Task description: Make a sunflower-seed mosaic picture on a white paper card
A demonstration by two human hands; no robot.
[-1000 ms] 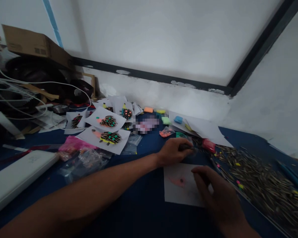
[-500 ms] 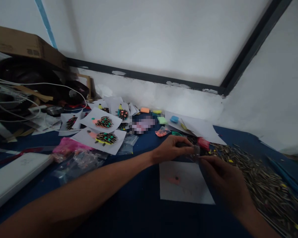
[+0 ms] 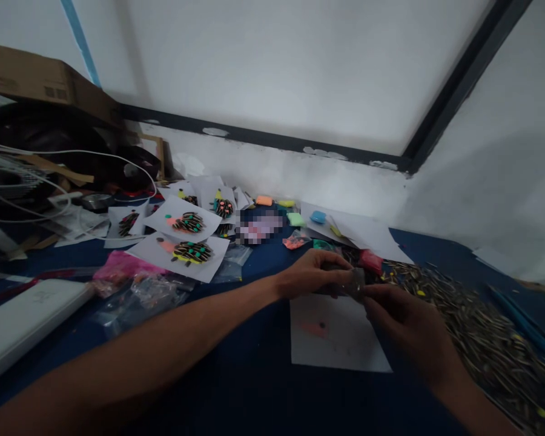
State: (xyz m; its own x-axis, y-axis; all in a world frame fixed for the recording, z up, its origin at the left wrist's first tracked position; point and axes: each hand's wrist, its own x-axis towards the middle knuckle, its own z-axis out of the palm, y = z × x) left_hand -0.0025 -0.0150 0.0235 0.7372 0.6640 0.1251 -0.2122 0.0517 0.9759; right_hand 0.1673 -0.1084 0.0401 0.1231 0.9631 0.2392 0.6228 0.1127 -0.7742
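My left hand (image 3: 309,274) is closed, thumb and fingers gripping a small clear plastic packet (image 3: 356,282) with something dark in it. From the other side, my right hand (image 3: 406,318) pinches the packet's near edge. Both hands are above the far part of a white sheet (image 3: 340,356), which lies on the blue tabletop. On the sheet is a flat pink clay shape (image 3: 312,330) with a dark dot, beside a faint drawn outline. Part of the sheet is hidden by my hands.
Striped seeds (image 3: 485,339) are heaped at the right. Finished seed-and-clay hedgehog pictures (image 3: 192,251) lie at the left, near plastic bags (image 3: 154,293) and a long white box (image 3: 31,324). Coloured clay packs (image 3: 318,217) line the back, by the wall.
The packet has tilted slightly between my hands, and my right fingers have shifted a little on its edge. The whole view has moved slightly; the objects on the table stay put.
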